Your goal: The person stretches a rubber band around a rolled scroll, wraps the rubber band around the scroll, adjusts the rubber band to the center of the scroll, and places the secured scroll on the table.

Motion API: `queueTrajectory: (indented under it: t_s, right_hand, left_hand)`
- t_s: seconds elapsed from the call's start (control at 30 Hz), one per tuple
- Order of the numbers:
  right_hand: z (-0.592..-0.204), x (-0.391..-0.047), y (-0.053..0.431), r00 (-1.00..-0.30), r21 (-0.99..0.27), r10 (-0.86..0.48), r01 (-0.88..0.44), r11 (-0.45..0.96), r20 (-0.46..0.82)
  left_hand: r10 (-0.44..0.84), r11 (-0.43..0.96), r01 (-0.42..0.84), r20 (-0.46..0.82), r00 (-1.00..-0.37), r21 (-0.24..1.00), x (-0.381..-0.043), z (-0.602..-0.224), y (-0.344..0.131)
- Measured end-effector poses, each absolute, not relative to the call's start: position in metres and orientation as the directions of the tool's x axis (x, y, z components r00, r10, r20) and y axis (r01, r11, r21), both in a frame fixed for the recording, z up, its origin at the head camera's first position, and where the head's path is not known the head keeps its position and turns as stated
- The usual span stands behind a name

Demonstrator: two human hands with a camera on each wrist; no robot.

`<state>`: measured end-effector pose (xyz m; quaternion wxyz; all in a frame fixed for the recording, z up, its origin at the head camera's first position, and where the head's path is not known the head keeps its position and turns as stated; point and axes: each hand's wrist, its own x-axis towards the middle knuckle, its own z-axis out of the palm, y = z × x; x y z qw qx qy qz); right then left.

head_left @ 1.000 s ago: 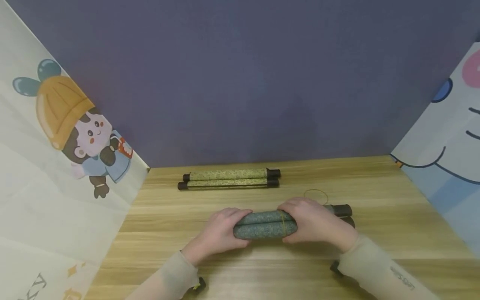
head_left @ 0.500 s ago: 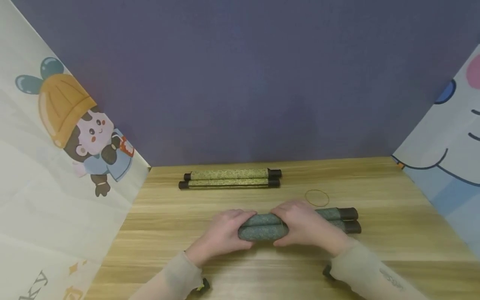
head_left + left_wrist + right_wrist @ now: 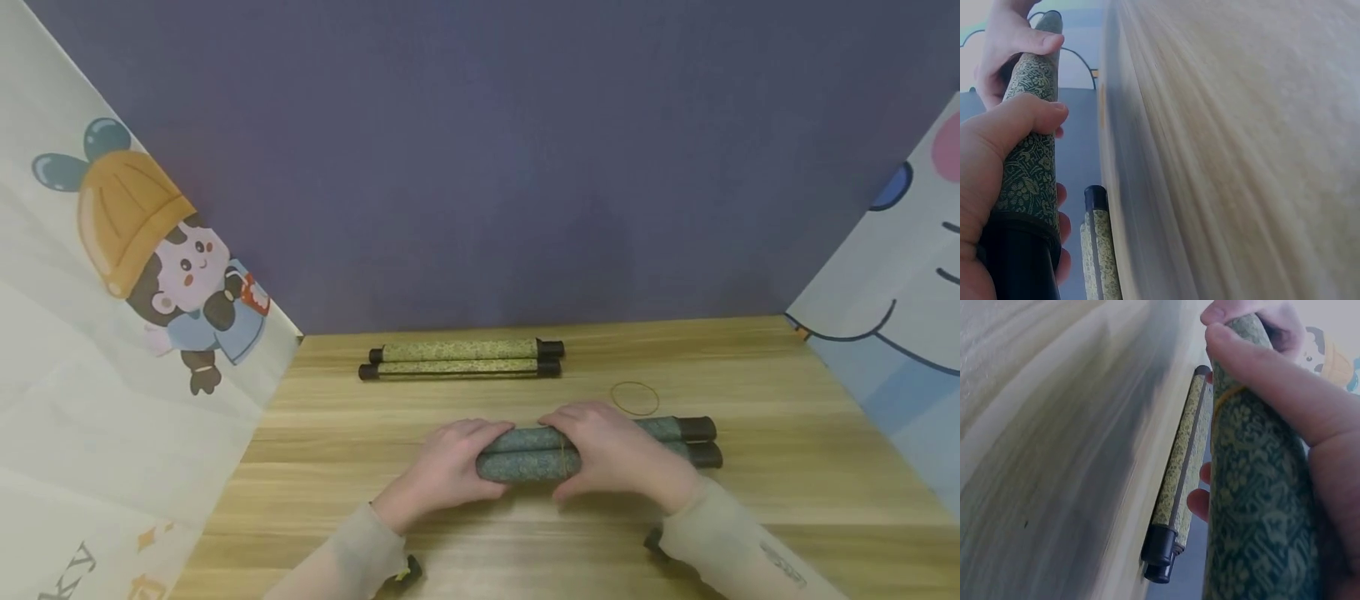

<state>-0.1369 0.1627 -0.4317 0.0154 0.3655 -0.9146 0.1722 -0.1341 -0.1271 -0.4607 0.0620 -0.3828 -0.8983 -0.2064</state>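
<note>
A rolled scroll [image 3: 525, 465] in green patterned cloth, made of two rolls side by side with dark end knobs, lies level between both hands. The left hand [image 3: 450, 462] grips its left part, thumb on the near side. Around the middle the right hand [image 3: 618, 454] holds it, fingers over the far roll and thumb at the near one. A thin yellow rubber band [image 3: 1230, 397] circles the scroll beside the right thumb. Its two right knobs show beyond that hand; in the left wrist view a black knob [image 3: 1019, 259] shows under the left palm.
Behind the hands, a yellow-green patterned scroll [image 3: 457, 350] with black knobs lies on the wooden table [image 3: 787, 400]. A loose rubber band [image 3: 637, 415] rests right of it. A dark blue panel [image 3: 480, 167] stands at the back, with printed panels on both sides.
The right hand has slid left along the green scroll, uncovering more of its right end and the loose rubber band. The left hand keeps its grip, shifted slightly right with the scroll.
</note>
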Motion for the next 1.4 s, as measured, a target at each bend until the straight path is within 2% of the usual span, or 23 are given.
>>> queueTrajectory:
  t_s: [0.2, 0.77, 1.4]
  right_hand:
    - [-0.433, -0.139, 0.172, -0.751, -0.32, -0.645, -0.652, 0.687, 0.145]
    - [-0.443, -0.137, 0.177, -0.741, -0.305, -0.642, -0.668, 0.678, 0.197]
    - [-0.443, -0.136, 0.175, -0.733, -0.291, -0.647, -0.679, 0.674, 0.21]
  left_hand:
    - [0.652, 0.628, 0.703, 0.268, -0.709, 0.332, -0.137, -0.463, -0.128]
    - [0.653, 0.642, 0.693, 0.239, -0.719, 0.329, -0.137, -0.467, -0.133]
    - [0.641, 0.647, 0.694, 0.268, -0.719, 0.317, -0.135, -0.471, -0.135]
